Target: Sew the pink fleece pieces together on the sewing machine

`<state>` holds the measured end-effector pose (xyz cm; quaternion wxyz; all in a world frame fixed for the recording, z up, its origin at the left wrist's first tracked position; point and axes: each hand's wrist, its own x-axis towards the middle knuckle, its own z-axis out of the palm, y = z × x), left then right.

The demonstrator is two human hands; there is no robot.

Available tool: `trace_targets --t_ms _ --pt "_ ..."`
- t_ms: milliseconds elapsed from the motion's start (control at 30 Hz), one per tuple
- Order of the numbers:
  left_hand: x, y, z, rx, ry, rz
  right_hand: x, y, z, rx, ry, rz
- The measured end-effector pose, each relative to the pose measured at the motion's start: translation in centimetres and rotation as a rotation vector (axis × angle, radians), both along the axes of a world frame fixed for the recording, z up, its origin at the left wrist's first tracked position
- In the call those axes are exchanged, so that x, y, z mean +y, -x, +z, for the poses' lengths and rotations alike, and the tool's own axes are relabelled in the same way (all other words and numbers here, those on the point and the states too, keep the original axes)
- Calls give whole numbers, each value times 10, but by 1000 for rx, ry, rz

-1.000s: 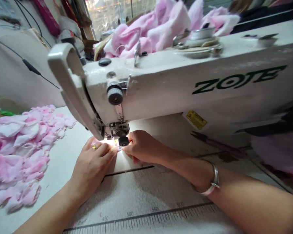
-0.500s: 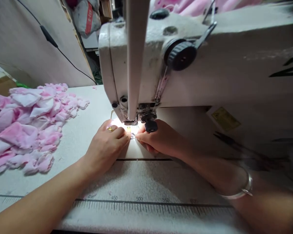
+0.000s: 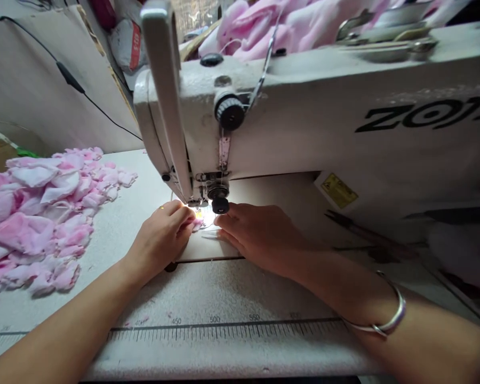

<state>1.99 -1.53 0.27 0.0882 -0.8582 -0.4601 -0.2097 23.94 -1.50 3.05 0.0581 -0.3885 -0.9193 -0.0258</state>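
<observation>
My left hand [image 3: 163, 236] lies on the sewing machine [image 3: 304, 122] bed just left of the presser foot [image 3: 202, 205], fingers curled and pinching a small pink fabric piece [image 3: 196, 222] under the lamp's glare. My right hand [image 3: 262, 232] rests just right of the needle, fingers pressed together and pointing left. A thin metal tool [image 3: 211, 234], like tweezers, sticks out from under its fingertips. A silver bangle [image 3: 392, 317] circles the right wrist and a ring shows on the left hand.
A heap of pink and white fabric pieces [image 3: 40, 208] lies on the table at the left. More pink fabric [image 3: 260, 26] is piled behind the machine. A printed ruler [image 3: 224, 328] runs along the table's front. Scissors [image 3: 360, 229] lie at the right by the machine's base.
The view shifted, so the machine head now sits higher and further left. My right hand has flattened and slid slightly right, and the thin tool now shows between the hands. My left hand stays at the foot.
</observation>
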Motion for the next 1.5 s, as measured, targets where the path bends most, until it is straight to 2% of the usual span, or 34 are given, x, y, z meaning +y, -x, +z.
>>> trace_targets --t_ms 133,233,467,567,800,967,1133,1267,1500 --pt "2 4 -1 -28 14 -15 1 6 -7 -40 -147 113" --pt "1 6 1 -5 -6 -54 3 12 -12 -33 -193 192" --pt "-6 -3 11 235 -257 -82 7 10 -18 57 -212 197" --pt "-7 -6 11 301 -301 -125 7 9 -18 73 -212 205" --pt "-11 -9 11 331 -283 -127 6 11 -16 56 -142 178" --pt "-17 -9 9 373 -232 -112 8 2 -15 159 -49 47" --pt "-19 -7 6 401 -181 -93 9 2 -16 164 -61 -62" --pt "-18 -5 7 388 -143 -93 8 8 -16 139 -82 -64" --pt "-16 2 9 238 -51 -143 6 13 -13 78 -101 -48"
